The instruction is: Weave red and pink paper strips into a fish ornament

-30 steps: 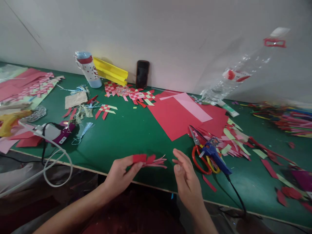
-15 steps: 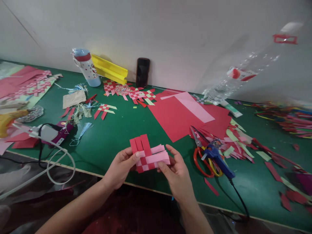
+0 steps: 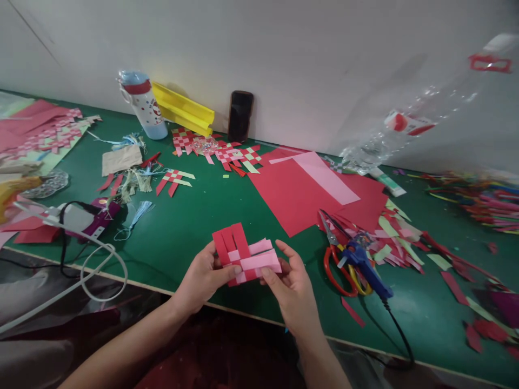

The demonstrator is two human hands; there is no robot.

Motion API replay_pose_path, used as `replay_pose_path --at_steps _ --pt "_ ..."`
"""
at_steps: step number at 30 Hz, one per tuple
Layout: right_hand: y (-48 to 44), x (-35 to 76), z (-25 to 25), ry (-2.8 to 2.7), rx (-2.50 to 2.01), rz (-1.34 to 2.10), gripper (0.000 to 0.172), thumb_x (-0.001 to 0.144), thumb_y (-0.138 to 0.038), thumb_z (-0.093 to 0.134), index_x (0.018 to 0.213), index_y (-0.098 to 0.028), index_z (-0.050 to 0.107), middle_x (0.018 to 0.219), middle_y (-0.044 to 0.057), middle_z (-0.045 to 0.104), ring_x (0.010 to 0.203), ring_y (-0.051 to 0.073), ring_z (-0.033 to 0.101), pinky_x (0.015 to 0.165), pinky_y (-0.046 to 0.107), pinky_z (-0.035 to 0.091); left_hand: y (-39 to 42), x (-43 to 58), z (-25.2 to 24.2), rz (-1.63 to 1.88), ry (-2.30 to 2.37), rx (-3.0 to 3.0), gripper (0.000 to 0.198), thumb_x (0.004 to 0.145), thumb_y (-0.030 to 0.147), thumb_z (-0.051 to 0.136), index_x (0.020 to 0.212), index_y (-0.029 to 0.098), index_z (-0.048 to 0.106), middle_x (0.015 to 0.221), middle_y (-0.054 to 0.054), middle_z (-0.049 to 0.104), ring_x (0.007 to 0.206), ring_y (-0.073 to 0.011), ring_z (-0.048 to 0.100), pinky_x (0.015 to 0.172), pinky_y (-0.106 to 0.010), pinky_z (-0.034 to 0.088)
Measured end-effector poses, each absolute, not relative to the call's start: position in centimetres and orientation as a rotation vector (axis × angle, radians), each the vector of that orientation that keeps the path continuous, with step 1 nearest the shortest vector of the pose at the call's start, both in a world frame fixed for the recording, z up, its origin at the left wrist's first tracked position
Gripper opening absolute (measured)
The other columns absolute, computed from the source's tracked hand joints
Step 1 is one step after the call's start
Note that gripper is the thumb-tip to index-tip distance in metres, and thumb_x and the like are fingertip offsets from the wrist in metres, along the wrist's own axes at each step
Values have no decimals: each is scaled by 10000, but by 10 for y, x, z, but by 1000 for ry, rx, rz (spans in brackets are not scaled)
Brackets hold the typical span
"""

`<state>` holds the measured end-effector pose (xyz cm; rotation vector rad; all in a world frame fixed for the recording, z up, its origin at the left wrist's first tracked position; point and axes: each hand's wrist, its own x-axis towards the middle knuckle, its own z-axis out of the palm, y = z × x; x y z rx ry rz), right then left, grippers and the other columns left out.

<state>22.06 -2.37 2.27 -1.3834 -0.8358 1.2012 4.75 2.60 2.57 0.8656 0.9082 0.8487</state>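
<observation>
I grip a woven piece of red and pink paper (image 3: 242, 246) between both hands, up over the near edge of the green bench (image 3: 194, 216), right in front of me. The fingers of my left hand (image 3: 203, 281) pinch its left side, the thumb flat on the checkered part and the rest tucked behind. My right hand (image 3: 298, 294) grasps the pink strip ends on the other side, thumb on top (the index finger stands up, clear of the paper). The red strips point away from me, the pink ones to the right.

Past my right hand lie scissors (image 3: 340, 274) with red and yellow handles, and a blue glue gun (image 3: 367, 270) rests partly over them. Beyond those is a heap of paper scraps (image 3: 399, 256). Large red sheets (image 3: 279, 202) lie farther back, with a broad pink strip (image 3: 330, 178) across them. A phone (image 3: 240, 116) leans against the wall (image 3: 295, 70), and a blue tassel (image 3: 141, 213) lies over to my left.
</observation>
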Motion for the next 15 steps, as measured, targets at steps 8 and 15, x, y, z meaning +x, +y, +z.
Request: replay_pose_path --at_steps 8,15 --pt "-25 219 21 -845 -1384 1186 587 813 -375 708 1314 -247 432 889 11 672 735 160 637 694 330 575 25 44 21 851 891 889 500 729 282 793 1155 168 557 977 -39 723 817 -158 688 760 -287 560" --pt "-25 221 19 -844 -1279 1218 684 760 -388 752 1338 -269 405 1008 40 654 894 186 647 816 361 544 25 40 22 834 883 913 475 747 279 779 1154 174 557 988 -39 725 827 -163 695 768 -292 565"
